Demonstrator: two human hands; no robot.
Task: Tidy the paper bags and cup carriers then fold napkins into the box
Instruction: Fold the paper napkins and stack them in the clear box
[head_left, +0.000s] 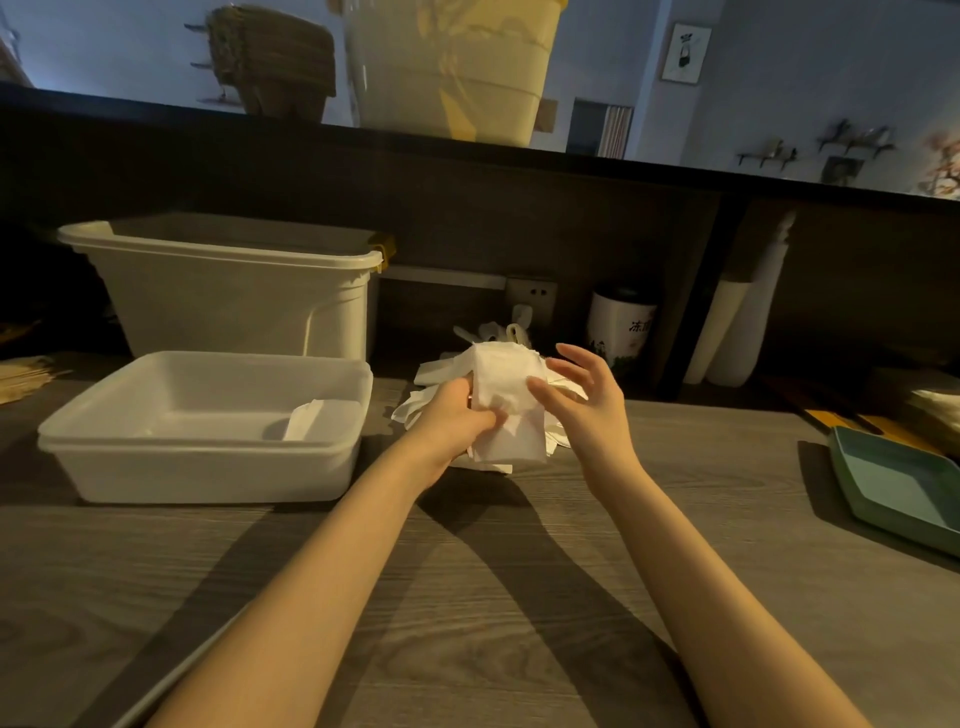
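Two hands work over a loose heap of napkins (441, 400) near the back of the desk (467, 597), and the way each is held suggests a fold in the making. The left hand (457, 421) has its fingers curled round one napkin (506, 410), clamped on it from the left side so that the sheet stands up off the heap and hangs free below; that leaves its right edge exposed. The right hand (582, 395) sits just beside that edge with its fingers spread apart and holding nothing, the thumb near or touching the paper, probably placed to press or turn the sheet over. The box (208, 441), a shallow white plastic tub, lies just to the left of the heap, within easy reach of the left hand, and one folded napkin (311, 418) already leans against its right inner wall, so the folding seems only begun. Behind the box stands a taller white bin (234, 291), and a green tray (898, 488) rests at the right edge of the desk. On the high shelf at the back, a brown stack (270, 57) may be the cup carriers, too dim to be sure.
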